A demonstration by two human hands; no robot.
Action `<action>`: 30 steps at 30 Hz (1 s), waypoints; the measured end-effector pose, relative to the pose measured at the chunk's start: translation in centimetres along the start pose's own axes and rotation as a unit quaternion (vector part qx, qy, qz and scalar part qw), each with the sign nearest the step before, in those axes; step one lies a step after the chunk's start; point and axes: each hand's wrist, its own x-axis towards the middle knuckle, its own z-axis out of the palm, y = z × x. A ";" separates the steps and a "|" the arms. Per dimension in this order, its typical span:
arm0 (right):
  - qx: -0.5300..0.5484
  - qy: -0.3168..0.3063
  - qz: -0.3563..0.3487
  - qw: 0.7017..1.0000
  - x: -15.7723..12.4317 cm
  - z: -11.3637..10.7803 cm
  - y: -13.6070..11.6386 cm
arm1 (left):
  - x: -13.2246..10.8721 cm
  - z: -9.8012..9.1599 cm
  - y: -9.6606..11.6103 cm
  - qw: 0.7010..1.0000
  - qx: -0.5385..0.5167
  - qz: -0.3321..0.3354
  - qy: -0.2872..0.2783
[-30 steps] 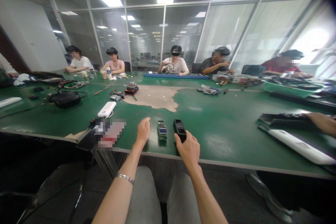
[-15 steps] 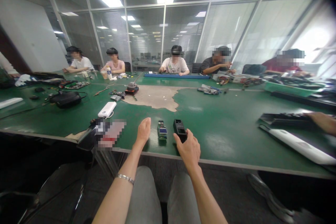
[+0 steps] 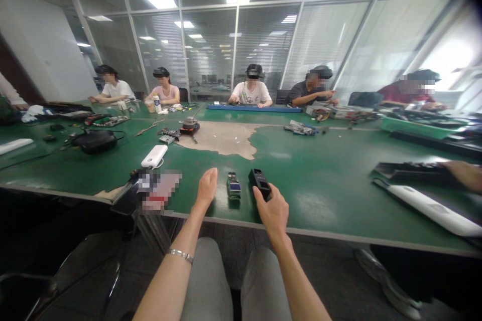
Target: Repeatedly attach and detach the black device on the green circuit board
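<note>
My right hand (image 3: 274, 206) grips the near end of a black plastic device housing (image 3: 259, 183), thumb on its left side and fingers around the right. The housing has rectangular openings in its face. Left of it, a small green circuit board with a blue display (image 3: 234, 186) lies on the table, touched by neither hand. My left hand (image 3: 207, 184) is closed just left of the board, its fingers curled inward; whatever they may hold is hidden from this view.
The green table (image 3: 320, 160) has a worn bare patch (image 3: 222, 138). A white power bank (image 3: 154, 156) lies at left, near a black pouch (image 3: 96, 141). At right are a long white bar (image 3: 429, 205) and another person's hand (image 3: 465, 175). Several people sit across the table.
My right hand has lifted and tilted the black housing slightly, with the grip closer around it. My left hand and the circuit board stay nearly where they were.
</note>
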 end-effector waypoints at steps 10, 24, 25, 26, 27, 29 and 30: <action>0.031 -0.023 -0.052 0.998 -0.2 1.5 -6.0 | 0.0 -0.2 0.3 1.000 -0.002 0.013 0.004; -0.071 -0.051 -0.074 0.993 -2.0 2.1 -7.5 | 0.0 0.0 -0.2 1.000 0.002 0.019 0.009; -0.073 -0.051 -0.075 0.993 -2.1 2.1 -7.5 | 0.0 0.0 -0.2 1.000 0.001 0.021 0.008; -0.075 -0.053 -0.077 0.993 -2.3 2.1 -7.4 | 0.0 0.0 -0.3 1.000 0.001 0.022 0.008; -0.076 -0.055 -0.077 0.993 -2.4 2.2 -7.3 | 0.0 0.0 -0.3 1.000 0.000 0.022 0.007; -0.077 -0.059 -0.072 0.993 -2.8 2.4 -6.9 | 0.0 0.0 -0.3 1.000 0.000 0.020 0.006; -0.078 -0.060 -0.069 0.993 -3.0 2.6 -6.7 | 0.0 0.0 -0.3 1.000 0.002 0.018 0.006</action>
